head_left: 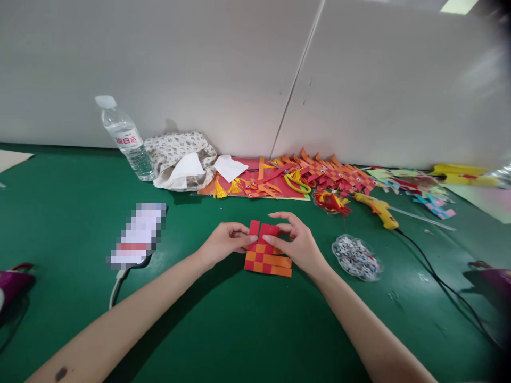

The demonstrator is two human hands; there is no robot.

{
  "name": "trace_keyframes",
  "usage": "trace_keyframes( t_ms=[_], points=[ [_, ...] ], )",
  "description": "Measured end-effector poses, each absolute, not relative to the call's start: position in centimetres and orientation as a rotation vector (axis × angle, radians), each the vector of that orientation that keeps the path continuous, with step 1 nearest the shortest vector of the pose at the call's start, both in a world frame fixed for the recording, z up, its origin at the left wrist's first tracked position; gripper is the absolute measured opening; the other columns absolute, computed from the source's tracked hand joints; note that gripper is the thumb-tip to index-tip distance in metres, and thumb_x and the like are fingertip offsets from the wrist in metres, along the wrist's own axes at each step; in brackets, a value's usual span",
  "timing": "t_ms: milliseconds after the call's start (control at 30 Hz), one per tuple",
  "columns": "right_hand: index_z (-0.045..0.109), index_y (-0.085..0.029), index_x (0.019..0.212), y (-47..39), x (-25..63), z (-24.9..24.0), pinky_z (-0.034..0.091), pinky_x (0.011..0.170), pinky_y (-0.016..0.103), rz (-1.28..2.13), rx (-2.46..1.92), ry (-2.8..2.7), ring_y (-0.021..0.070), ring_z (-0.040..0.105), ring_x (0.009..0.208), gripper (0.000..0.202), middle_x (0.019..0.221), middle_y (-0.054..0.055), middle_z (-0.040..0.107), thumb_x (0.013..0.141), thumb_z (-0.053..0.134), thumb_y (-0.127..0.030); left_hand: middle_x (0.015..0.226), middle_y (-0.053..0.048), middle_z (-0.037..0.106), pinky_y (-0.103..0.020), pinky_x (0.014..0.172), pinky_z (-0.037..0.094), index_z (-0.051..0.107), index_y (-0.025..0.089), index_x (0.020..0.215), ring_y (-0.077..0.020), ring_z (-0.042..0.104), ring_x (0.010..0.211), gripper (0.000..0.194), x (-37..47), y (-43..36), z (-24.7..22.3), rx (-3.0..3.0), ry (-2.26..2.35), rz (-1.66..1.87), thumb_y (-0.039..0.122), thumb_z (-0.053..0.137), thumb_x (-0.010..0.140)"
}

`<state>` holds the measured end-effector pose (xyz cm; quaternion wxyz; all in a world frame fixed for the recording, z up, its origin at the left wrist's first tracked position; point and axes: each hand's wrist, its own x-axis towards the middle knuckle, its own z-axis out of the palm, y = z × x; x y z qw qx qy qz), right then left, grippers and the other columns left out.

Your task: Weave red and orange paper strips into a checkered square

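Note:
A small piece of woven paper strips (259, 258), red and orange in a checked pattern, is held up in front of me near the middle of the view. Red strip ends stick up at its top and orange ends stick out to the right. My left hand (229, 243) pinches its upper left edge between thumb and fingers. On the upper right, my right hand (295, 242) grips the red strips, thumb in front, with the index finger raised. The fingertips behind the paper are hidden.
Behind lie a tissue pouch (179, 154), a water bottle (128, 138) and a pile of woven paper fish (331, 173). A yellow glue gun (377, 210) and a dish of googly eyes (356, 258) are at right. A phone (139, 234) with a cable lies left.

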<state>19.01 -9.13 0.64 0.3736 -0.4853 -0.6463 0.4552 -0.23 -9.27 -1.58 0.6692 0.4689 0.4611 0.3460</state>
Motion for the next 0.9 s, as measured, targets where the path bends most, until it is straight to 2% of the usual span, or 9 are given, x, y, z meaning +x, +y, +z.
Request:
trace_keyframes(
  t_ms=[767, 900],
  points=[
    [0.051, -0.023, 0.104, -9.21, 18.77, 0.63, 0.051, 0.053, 0.029, 1.088, -1.272, -1.689, 0.0185, 0.064, 0.066, 0.043, 0.074, 0.001, 0.068, 0.068, 0.071, -0.034, 0.069, -0.001, 0.065, -0.025, 0.065, 0.05, 0.064, 0.015, 0.075, -0.0127, 0.061, 0.066, 0.027, 0.09, -9.64, -1.21, 1.144, 1.055, 0.763, 0.036, 0.075, 0.061],
    [0.051, -0.024, 0.105, -9.25, 18.76, 0.58, 0.051, 0.053, 0.029, 1.116, -1.272, -1.674, 0.0183, 0.064, 0.065, 0.043, 0.074, 0.001, 0.068, 0.069, 0.071, -0.034, 0.08, -0.003, 0.066, -0.026, 0.069, 0.049, 0.062, 0.016, 0.086, -0.0139, 0.062, 0.074, 0.029, 0.13, -9.56, -1.53, 1.259, 1.027, 0.893, 0.033, 0.072, 0.065]
  ],
)
